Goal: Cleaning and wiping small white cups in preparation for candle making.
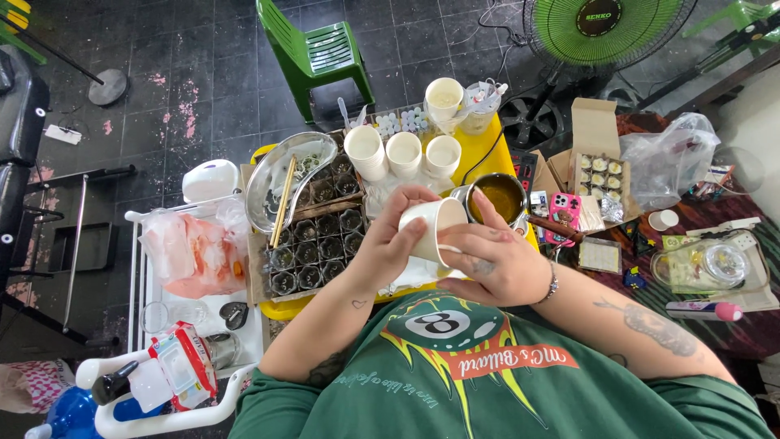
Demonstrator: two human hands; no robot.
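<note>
Left hand wrapped around white cup, tipped sideways, mouth toward right hand. Right grip pinching cup rim. Pot of yellow liquid just beyond both.

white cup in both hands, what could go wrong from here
1. The cup is tipped on its side between the left hand and right hand; anything in it could spill onto the tray of small dark cups or the lap.
2. The pot of amber liquid sits right behind the right hand; a knock could slop it toward the pink phone.
3. The chopsticks rest loosely across the metal dish and could slide off.
</note>
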